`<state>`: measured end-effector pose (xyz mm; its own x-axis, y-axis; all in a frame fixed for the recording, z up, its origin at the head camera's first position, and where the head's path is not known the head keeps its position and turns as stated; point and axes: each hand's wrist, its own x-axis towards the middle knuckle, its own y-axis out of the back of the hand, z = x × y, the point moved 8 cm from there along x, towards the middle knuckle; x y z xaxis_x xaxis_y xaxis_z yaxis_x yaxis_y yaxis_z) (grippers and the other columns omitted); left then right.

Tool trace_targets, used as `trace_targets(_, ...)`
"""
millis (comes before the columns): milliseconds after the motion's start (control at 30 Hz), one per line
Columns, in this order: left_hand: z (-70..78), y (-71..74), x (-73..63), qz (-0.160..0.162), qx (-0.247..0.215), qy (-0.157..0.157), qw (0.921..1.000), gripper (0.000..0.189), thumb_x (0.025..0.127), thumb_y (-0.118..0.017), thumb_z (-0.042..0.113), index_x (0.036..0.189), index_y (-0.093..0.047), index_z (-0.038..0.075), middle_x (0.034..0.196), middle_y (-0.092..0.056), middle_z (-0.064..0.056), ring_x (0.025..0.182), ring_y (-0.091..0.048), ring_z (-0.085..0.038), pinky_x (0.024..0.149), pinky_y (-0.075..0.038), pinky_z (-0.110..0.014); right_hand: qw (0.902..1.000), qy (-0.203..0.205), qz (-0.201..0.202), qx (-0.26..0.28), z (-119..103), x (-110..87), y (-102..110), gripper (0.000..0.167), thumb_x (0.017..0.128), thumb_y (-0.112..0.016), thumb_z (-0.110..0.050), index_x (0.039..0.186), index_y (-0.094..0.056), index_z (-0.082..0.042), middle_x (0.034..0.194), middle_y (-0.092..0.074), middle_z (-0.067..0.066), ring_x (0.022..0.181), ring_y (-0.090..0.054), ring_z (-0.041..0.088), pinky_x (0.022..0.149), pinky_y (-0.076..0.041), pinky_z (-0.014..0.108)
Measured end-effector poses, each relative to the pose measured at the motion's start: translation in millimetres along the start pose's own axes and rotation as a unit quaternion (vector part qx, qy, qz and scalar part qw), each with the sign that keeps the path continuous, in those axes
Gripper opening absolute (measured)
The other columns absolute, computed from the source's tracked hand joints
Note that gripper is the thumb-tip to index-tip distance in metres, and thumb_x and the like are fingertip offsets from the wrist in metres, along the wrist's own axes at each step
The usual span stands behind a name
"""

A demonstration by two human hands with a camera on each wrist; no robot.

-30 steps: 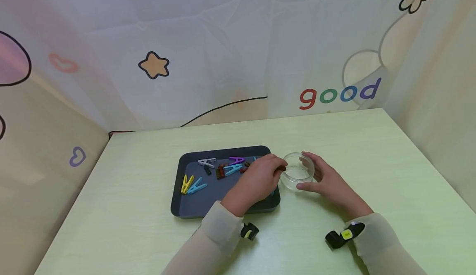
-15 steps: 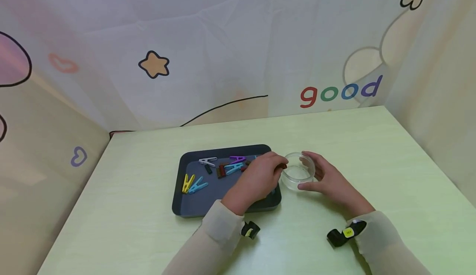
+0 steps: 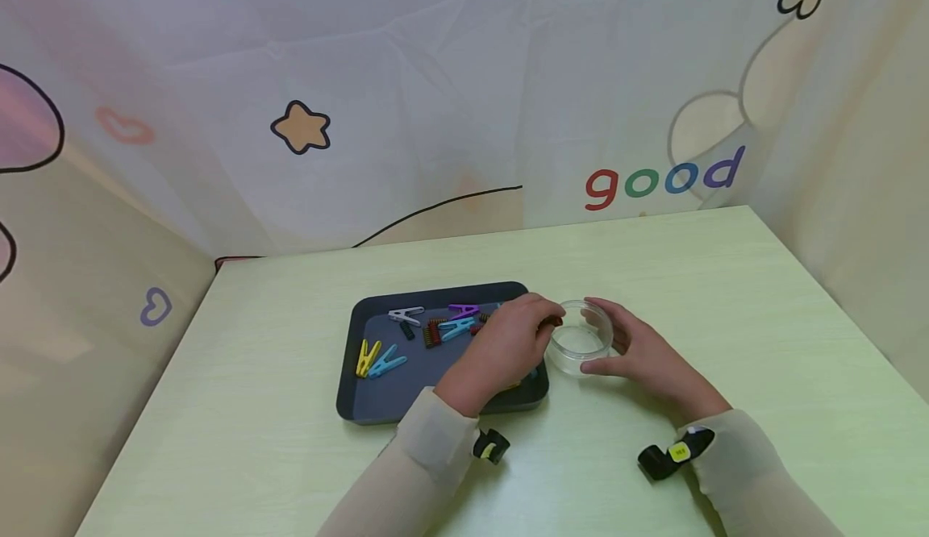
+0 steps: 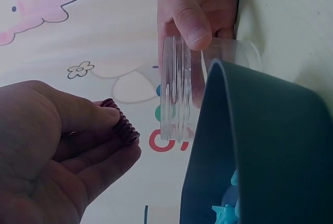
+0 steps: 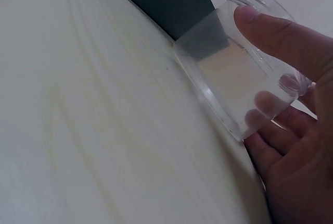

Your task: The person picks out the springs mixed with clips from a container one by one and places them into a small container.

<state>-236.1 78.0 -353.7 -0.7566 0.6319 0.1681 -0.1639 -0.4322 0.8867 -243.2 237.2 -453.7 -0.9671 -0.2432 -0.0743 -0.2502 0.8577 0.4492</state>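
Observation:
My left hand pinches a small dark red coil spring between thumb and fingers. It holds the spring in the air beside the mouth of a clear round jar. My right hand grips this jar from the right, thumb on the near side and fingers round the far side. Through the jar's clear wall in the right wrist view, no contents show. Under my left forearm and hand lies a dark grey tray with several springs in it; the hand hides part of its right side.
Clothespins share the tray: a yellow one, blue ones, a white one and a purple one. The tray's raised right wall stands close to the jar. A patterned cloth hangs behind the pale table.

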Motion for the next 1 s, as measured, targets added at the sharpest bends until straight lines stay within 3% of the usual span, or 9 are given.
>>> trace_targets(600, 3.8, -5.5, 6.9, -0.001, 0.004, 0.004, 1.0, 0.025, 0.099, -0.054, 0.015, 0.12, -0.066, 0.012, 0.116, -0.066, 0.0, 0.107, -0.062, -0.011, 0.094, -0.05, -0.024, 1.0, -0.001, 0.001, -0.006, -1.7, -2.2, 0.0, 0.094, 0.075, -0.082, -0.038, 0.151, -0.029, -0.025, 0.155, -0.036, 0.005, 0.145, -0.031, 0.032, 0.113, -0.031, 0.051)
trace_targets(1000, 8.0, -9.0, 8.1, 0.008, 0.006, -0.012, 0.9999, 0.023, 0.099, -0.055, 0.015, 0.117, -0.068, 0.013, 0.113, -0.067, 0.001, 0.104, -0.063, -0.011, 0.091, -0.051, -0.021, 1.0, -0.006, 0.002, -0.002, -0.7, -1.8, -0.7, 0.093, 0.075, -0.082, -0.037, 0.151, -0.029, -0.026, 0.155, -0.036, 0.005, 0.144, -0.032, 0.032, 0.113, -0.032, 0.053)
